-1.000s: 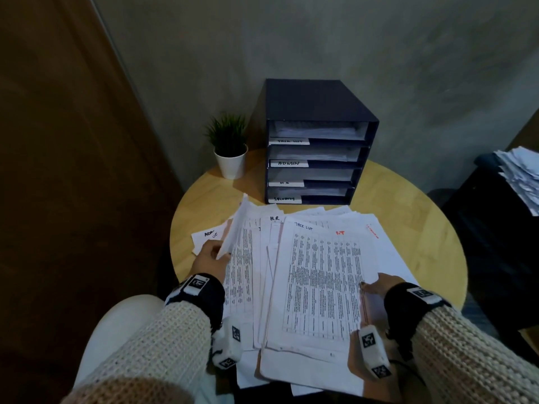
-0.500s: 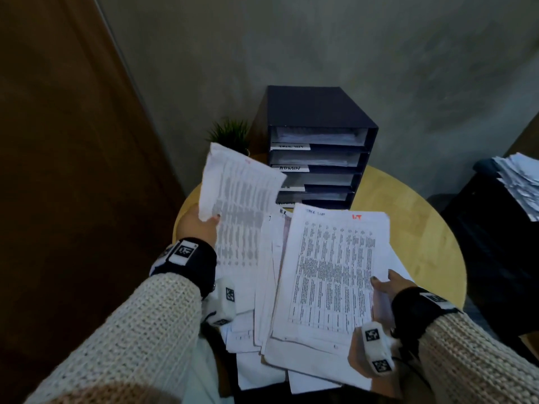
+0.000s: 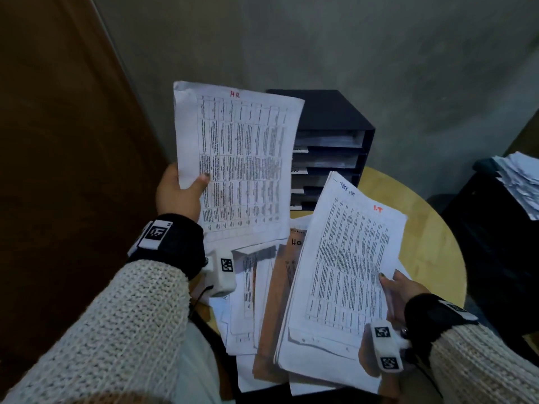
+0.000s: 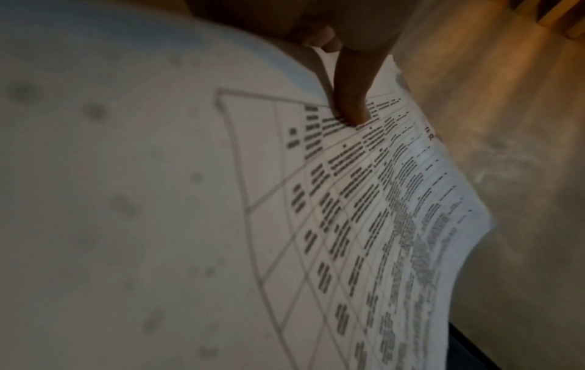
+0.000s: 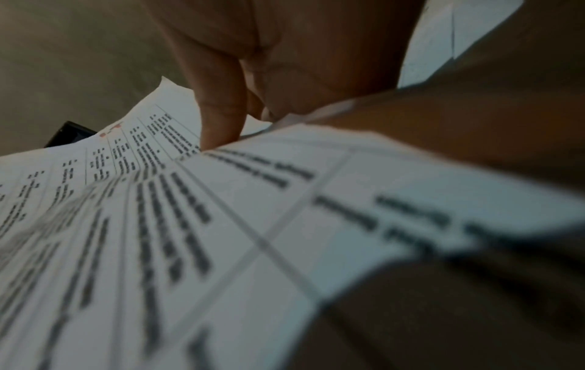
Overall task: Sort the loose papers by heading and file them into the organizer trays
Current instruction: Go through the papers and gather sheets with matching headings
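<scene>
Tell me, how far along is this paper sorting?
Partly done: the organizer trays already hold some papers. In hand: the left hand holds up an HR sheet, and the right hand grips a stack marked IT. Left: a loose pile on the table.

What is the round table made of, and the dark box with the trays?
The round table looks like pale wood with a smooth matte top; faint grain shows. The dark box has flat, dull navy walls with sharp edges, perhaps coated board or plastic; the picture cannot settle which.
</scene>
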`<state>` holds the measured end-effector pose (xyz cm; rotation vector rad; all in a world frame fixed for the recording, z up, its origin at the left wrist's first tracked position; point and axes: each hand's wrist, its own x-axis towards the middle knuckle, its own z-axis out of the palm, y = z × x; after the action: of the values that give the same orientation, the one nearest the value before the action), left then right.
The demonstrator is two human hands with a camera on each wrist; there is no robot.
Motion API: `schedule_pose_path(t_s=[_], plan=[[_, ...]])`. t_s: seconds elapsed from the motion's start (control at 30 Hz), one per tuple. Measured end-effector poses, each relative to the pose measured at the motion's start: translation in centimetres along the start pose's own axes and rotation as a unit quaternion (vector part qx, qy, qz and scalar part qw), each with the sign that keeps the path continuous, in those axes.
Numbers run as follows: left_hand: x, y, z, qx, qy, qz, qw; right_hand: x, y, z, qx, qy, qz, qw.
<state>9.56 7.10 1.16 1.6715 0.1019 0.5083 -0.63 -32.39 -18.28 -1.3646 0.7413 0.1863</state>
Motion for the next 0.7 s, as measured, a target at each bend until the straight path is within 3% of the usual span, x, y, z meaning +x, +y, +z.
schedule_pose_path(t_s=[0.1, 0.17, 0.27, 0.43, 0.6, 0.7], plan=[[-0.8, 0.2, 0.8, -0.014, -0.010, -0.008, 1.000, -1.3, -0.7, 0.8, 0.047, -0.021, -0.019, 0.998], [-1.1, 1.1, 1.2, -0.008, -0.020, 0.018, 1.000, -2.7, -1.7, 1.8, 0.056, 0.001, -0.015, 0.998], [-0.7, 3.5, 1.4, -0.006, -0.025, 0.061, 0.998, -2.3, -1.7, 1.8, 0.088, -0.032, -0.028, 0.995], [1.0, 5.1, 1.5, -0.031, 0.021, 0.088, 0.995, -1.3, -1.1, 0.8, 0.110, -0.067, -0.026, 0.991], [0.2, -0.1, 3.0, 0.044, 0.017, 0.004, 0.999, -0.7, -0.7, 0.4, 0.117, -0.007, -0.018, 0.993], [-1.4, -5.5, 3.5, 0.111, -0.053, -0.089, 0.988, -1.7, -1.7, 1.6, 0.076, 0.009, -0.012, 0.997]])
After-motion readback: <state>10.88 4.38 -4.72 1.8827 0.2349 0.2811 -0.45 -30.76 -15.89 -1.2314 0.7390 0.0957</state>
